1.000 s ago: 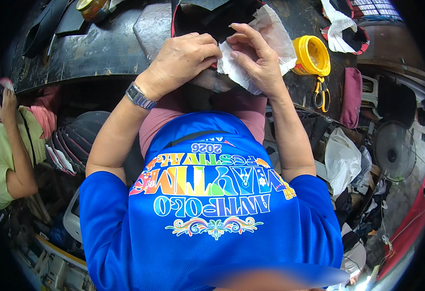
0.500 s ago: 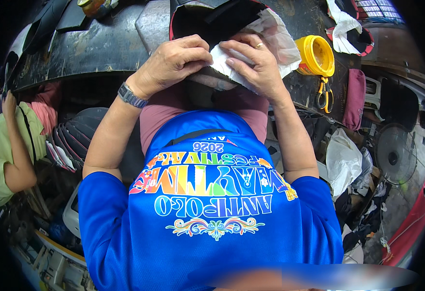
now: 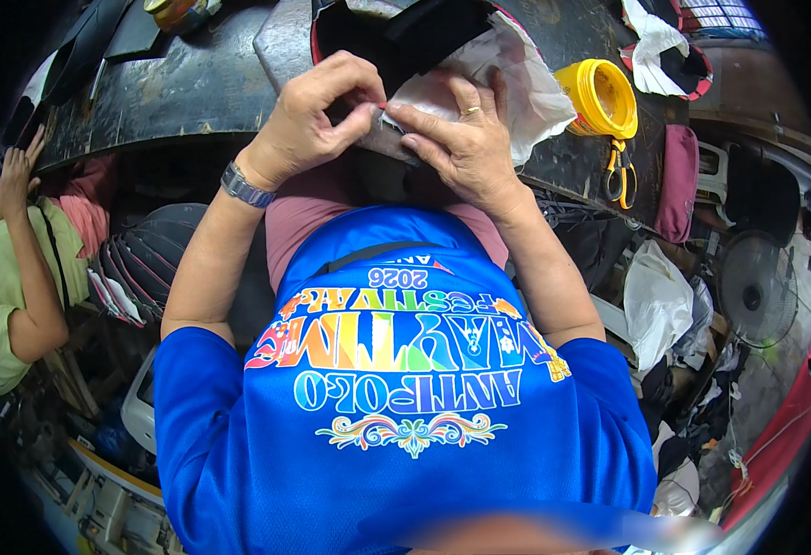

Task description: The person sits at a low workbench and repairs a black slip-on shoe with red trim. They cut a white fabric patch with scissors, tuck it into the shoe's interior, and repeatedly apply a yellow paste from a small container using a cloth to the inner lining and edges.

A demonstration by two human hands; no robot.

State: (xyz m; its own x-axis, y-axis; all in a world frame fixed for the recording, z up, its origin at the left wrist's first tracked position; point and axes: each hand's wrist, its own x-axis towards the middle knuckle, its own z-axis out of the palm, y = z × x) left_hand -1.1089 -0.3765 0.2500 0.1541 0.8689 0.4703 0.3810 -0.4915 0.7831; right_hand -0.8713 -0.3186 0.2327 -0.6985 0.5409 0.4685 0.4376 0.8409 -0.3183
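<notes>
A floppy black piece [image 3: 359,42] with red edging and a crinkled white lining [image 3: 530,88] lies at the near edge of the dark table, partly over my lap. My left hand [image 3: 327,106] is closed in a pinch, thumb against forefinger, at the piece's near edge, where a speck of red shows. Beside it, my right hand [image 3: 466,139] grips the near edge of the white lining between thumb and forefinger, its other fingers resting on the lining. The fingertips of both hands almost meet.
Right of the piece stands an open yellow jar [image 3: 604,97], with yellow-handled scissors [image 3: 621,176] by it. Another black, red-edged piece [image 3: 688,74] lies beyond. A co-worker in a light green top [image 3: 31,296] is at the left. A fan [image 3: 755,291] stands at the right.
My left hand has lifted slightly and its pinch is rounder. My right hand has moved a little left and down, its fingers more spread over the lining. The co-worker's hand has shifted.
</notes>
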